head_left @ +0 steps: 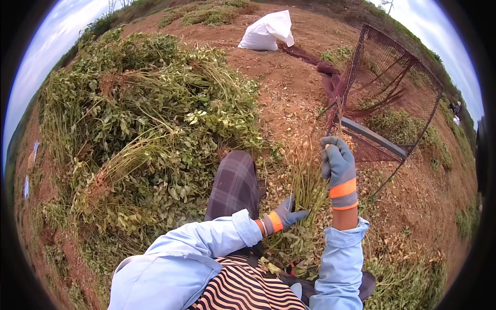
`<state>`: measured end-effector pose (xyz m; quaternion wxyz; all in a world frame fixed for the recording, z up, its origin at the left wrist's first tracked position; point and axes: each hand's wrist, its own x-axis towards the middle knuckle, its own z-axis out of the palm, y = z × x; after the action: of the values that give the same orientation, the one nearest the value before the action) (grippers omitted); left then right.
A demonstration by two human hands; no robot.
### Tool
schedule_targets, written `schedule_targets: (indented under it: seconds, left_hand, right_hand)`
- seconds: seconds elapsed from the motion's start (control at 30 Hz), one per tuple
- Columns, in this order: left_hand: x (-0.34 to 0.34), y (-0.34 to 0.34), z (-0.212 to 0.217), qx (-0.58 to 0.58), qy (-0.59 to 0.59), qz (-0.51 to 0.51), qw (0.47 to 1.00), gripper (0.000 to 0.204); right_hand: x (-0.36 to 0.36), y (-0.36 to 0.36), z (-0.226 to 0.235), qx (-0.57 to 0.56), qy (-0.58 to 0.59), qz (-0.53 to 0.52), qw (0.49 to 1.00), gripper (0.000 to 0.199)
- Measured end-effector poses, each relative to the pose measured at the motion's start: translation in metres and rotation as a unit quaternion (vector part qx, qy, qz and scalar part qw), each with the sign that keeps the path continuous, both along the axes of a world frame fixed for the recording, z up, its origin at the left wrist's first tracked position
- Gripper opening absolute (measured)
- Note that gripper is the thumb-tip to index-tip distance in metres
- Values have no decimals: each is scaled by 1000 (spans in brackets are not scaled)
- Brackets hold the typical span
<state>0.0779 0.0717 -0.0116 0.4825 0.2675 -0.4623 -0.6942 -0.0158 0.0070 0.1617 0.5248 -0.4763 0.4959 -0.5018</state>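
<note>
My left hand [287, 213], in a grey glove with an orange cuff, is closed round the stems of a bundle of peanut plants [306, 188]. Its roots point up and away from me, while the leafy ends hang down by my lap. Beside the root end, my right hand [338, 160] is raised in a matching glove, fingers curled together. A small pale thing, perhaps a peanut pod, shows at its fingertips; what else the fingers hold is hidden.
A large heap of pulled plants [150, 119] rises on my left, against my knee [235, 181]. At the right stands a framed dark-red net [392, 82] with a grey bar [373, 137]. Farther back sits a white sack [267, 32]. Pale pods [398, 227] litter the reddish soil.
</note>
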Motion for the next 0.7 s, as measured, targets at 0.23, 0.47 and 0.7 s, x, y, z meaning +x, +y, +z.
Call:
schedule_targets:
  seconds: [0.23,0.47,0.7]
  left_hand:
    - [1,1,-10,2,23,19,1000,55]
    - [-2,0,-11,11,26,5,1000,52]
    - [0,3,-18,105,17,9,994,51]
  right_hand:
    - [-19,-5,-17,9,-357,113,927,20]
    - [-24,-10,-29,4,-415,102,904,24]
    - [-8,-1,-21,-24,-243,-45,969,22]
